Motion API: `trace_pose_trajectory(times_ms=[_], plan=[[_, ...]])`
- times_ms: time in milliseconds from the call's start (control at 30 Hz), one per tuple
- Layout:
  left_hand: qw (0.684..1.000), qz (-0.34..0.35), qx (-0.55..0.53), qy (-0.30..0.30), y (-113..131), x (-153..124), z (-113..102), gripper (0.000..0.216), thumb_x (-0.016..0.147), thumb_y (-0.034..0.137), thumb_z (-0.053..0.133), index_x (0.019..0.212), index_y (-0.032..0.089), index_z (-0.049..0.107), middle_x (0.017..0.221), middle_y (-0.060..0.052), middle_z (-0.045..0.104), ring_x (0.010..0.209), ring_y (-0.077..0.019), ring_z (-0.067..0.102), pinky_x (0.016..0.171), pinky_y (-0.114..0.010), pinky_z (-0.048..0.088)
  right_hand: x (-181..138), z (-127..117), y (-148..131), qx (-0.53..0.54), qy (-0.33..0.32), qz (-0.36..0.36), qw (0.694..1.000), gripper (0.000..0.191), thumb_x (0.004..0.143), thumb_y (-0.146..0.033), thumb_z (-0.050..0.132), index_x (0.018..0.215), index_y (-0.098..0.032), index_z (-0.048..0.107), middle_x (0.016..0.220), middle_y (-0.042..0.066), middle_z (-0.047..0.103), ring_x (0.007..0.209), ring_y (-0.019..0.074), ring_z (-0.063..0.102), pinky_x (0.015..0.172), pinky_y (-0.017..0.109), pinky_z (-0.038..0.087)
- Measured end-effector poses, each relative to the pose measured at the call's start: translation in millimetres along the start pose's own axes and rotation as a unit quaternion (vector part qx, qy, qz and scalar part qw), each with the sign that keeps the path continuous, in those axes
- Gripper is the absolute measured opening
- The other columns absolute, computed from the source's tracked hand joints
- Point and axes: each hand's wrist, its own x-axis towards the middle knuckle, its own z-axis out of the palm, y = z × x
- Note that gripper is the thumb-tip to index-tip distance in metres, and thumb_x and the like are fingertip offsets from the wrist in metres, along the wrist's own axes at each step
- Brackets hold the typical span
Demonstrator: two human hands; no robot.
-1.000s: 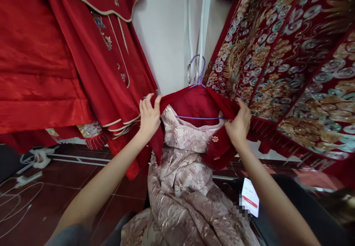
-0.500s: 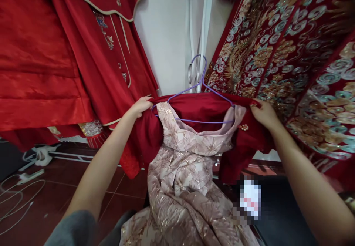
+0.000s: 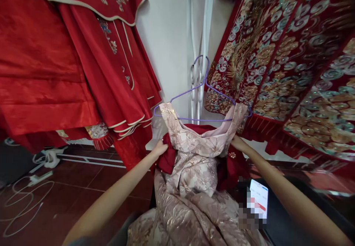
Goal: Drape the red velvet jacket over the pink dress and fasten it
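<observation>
A pale pink floral brocade dress point(image 3: 198, 179) hangs by its shoulder straps on a purple hanger point(image 3: 206, 120), its skirt bunched toward me. Behind its bodice is a dark red garment with sleeves point(image 3: 166, 159), mostly covered by the dress; a flower-shaped ornament point(image 3: 232, 155) shows on its right part. My left hand point(image 3: 160, 148) is closed on the red cloth at the left of the bodice. At the right, my right hand point(image 3: 239, 144) grips the same garment beside the dress, its fingertips partly hidden.
Red gowns with pale trim point(image 3: 102, 79) hang at left, embroidered red garments point(image 3: 266, 64) at right. White poles point(image 3: 203, 27) rise behind the hanger. A lit phone point(image 3: 259, 198) lies on a dark surface. White cables point(image 3: 27, 198) trail over the tiled floor.
Both hands have lowered the red garment from hanger height to behind the bodice and come closer together. The wall and poles now show through the hanger.
</observation>
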Motion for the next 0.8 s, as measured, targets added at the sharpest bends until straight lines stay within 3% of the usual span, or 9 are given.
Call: trace_pose_trajectory(times_ms=[133, 200, 300, 400, 467, 567, 700, 800], plan=[[0.968, 0.127, 0.005, 0.218, 38.3, 20.5, -18.6, 0.034, 0.079, 0.009, 0.047, 0.111, 0.019, 0.049, 0.115, -0.007, 0.06, 0.118, -0.0181, 0.053, 0.108, -0.037, 0.035, 14.0, -21.3, 0.9, 0.107, 0.104, -0.006, 0.989, 0.031, 0.068, -0.035, 0.068, 0.093, -0.022, 0.057, 0.094, 0.007, 0.069, 0.09, 0.0224, 0.066, 0.087, 0.042, 0.051], [0.904, 0.3, 0.044, 0.302, 70.3, 26.4, -27.6, 0.027, 0.089, 0.016, 0.038, 0.111, 0.019, 0.053, 0.115, -0.008, 0.061, 0.109, -0.0173, 0.057, 0.102, -0.036, 0.041, 22.9, -37.9, -11.3, 0.172, 0.166, -0.024, 0.971, 0.03, 0.081, -0.042, 0.055, 0.104, -0.024, 0.053, 0.109, 0.008, 0.066, 0.096, 0.0189, 0.064, 0.09, 0.039, 0.05], [0.85, 0.407, 0.236, 0.236, 112.4, 24.8, -26.7, 0.032, 0.097, 0.03, 0.032, 0.107, 0.021, 0.061, 0.111, -0.007, 0.065, 0.109, -0.0199, 0.056, 0.1, -0.037, 0.04, 31.8, -55.7, -40.0, 0.155, 0.198, -0.098, 0.963, 0.037, 0.095, -0.043, 0.035, 0.127, -0.027, 0.045, 0.132, 0.01, 0.055, 0.109, 0.017, 0.06, 0.093, 0.038, 0.046], [0.789, 0.415, 0.419, 0.173, 132.2, 21.2, -14.4, 0.036, 0.098, 0.039, 0.035, 0.105, 0.018, 0.064, 0.103, -0.009, 0.067, 0.101, -0.0239, 0.058, 0.093, -0.038, 0.041, 37.0, -61.0, -64.0, -0.057, 0.174, -0.201, 0.962, 0.041, 0.096, -0.039, 0.041, 0.134, -0.022, 0.045, 0.128, 0.013, 0.057, 0.113, 0.0193, 0.056, 0.1, 0.039, 0.04], [0.769, 0.41, 0.464, 0.16, 133.2, 23.0, -9.3, 0.038, 0.098, 0.04, 0.035, 0.105, 0.017, 0.064, 0.098, -0.011, 0.068, 0.095, -0.0238, 0.061, 0.086, -0.035, 0.044, 40.1, -60.9, -71.7, -0.199, 0.154, -0.241, 0.937, 0.038, 0.095, -0.036, 0.046, 0.126, -0.017, 0.054, 0.118, 0.014, 0.06, 0.112, 0.0222, 0.053, 0.102, 0.04, 0.036], [0.774, 0.429, 0.437, 0.163, 126.4, 30.6, -13.2, 0.036, 0.096, 0.042, 0.041, 0.105, 0.018, 0.067, 0.098, -0.009, 0.07, 0.092, -0.0214, 0.065, 0.08, -0.029, 0.046, 42.6, -61.3, -74.8, -0.289, 0.162, -0.266, 0.905, 0.031, 0.093, -0.036, 0.048, 0.111, -0.016, 0.064, 0.108, 0.015, 0.061, 0.108, 0.0247, 0.05, 0.099, 0.04, 0.036], [0.798, 0.477, 0.342, 0.139, 119.4, 37.4, -24.9, 0.033, 0.093, 0.043, 0.05, 0.102, 0.019, 0.072, 0.103, -0.006, 0.074, 0.094, -0.019, 0.068, 0.083, -0.025, 0.047, 40.0, -65.3, -78.2, -0.283, 0.181, -0.291, 0.896, 0.024, 0.092, -0.036, 0.051, 0.095, -0.018, 0.066, 0.097, 0.011, 0.062, 0.098, 0.0228, 0.052, 0.093, 0.035, 0.039], [0.82, 0.465, 0.292, 0.16, 116.3, 36.4, -29.9, 0.035, 0.092, 0.043, 0.05, 0.101, 0.019, 0.074, 0.103, -0.004, 0.075, 0.092, -0.0187, 0.069, 0.081, -0.024, 0.048, 39.4, -68.6, -81.4, -0.284, 0.212, -0.299, 0.886, 0.02, 0.092, -0.033, 0.049, 0.09, -0.018, 0.062, 0.096, 0.011, 0.061, 0.099, 0.022, 0.052, 0.093, 0.034, 0.039]])
